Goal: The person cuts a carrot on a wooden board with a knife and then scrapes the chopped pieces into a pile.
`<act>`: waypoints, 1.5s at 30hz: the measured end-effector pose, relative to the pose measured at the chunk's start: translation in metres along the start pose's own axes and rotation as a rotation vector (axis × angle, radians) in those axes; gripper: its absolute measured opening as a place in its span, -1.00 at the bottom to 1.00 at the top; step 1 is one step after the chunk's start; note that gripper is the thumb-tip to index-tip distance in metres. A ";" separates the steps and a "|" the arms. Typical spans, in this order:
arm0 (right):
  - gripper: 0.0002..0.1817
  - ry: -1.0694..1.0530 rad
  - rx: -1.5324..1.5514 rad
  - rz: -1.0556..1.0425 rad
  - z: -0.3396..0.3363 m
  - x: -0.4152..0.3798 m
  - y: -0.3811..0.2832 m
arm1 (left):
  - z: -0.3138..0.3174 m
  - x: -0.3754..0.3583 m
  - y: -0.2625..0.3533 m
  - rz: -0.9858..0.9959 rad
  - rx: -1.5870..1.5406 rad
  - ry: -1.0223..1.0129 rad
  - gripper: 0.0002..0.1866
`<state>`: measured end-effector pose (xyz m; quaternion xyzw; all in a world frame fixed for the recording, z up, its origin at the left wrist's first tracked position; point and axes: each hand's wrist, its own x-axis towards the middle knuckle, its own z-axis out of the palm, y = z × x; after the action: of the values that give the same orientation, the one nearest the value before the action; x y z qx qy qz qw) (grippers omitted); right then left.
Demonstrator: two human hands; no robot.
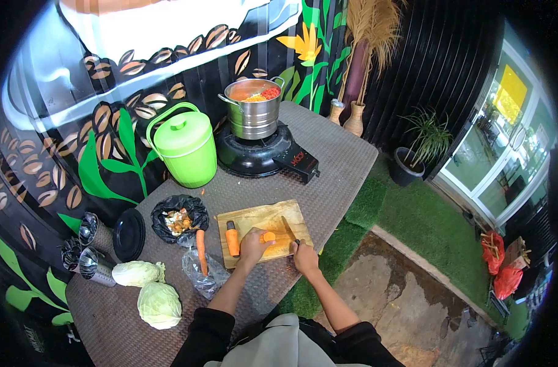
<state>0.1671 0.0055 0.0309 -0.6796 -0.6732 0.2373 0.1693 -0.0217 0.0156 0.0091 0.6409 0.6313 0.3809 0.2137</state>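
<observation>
My left hand (251, 248) is closed on a piece of carrot (268, 237) lying on the wooden cutting board (263, 214). In my right hand (305, 257) is the handle of a knife (287, 227); its blade points away from me, just right of the carrot piece. Left of my left hand, a thick carrot chunk (232, 243) lies on the board, with a small dark object (230, 225) at its far end. Beside the board, a whole carrot (202, 252) rests against a clear plastic bag (206, 278).
A black bag of peelings (187, 211), a round cabbage (159, 306) and a long pale cabbage (133, 274) lie to the left. Behind stand a green lidded bucket (186, 150) and a steel pot (252, 119) of chopped food on a black stove (245, 160). Metal cups (95, 266) hold utensils.
</observation>
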 end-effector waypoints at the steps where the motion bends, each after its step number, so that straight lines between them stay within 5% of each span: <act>1: -0.53 0.002 -0.004 0.000 -0.003 -0.002 -0.001 | 0.000 0.000 0.004 -0.018 0.014 -0.039 -0.53; 19: -0.55 -0.210 -0.058 -0.010 -0.001 0.004 -0.015 | 0.026 -0.007 0.011 0.129 0.230 0.077 -0.67; 45: -0.59 -0.126 -0.056 0.016 0.012 0.003 -0.026 | 0.027 -0.011 0.009 0.137 0.155 0.128 -0.71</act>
<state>0.1387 0.0086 0.0343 -0.6731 -0.6835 0.2619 0.1056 0.0057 0.0092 -0.0036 0.6715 0.6259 0.3846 0.0964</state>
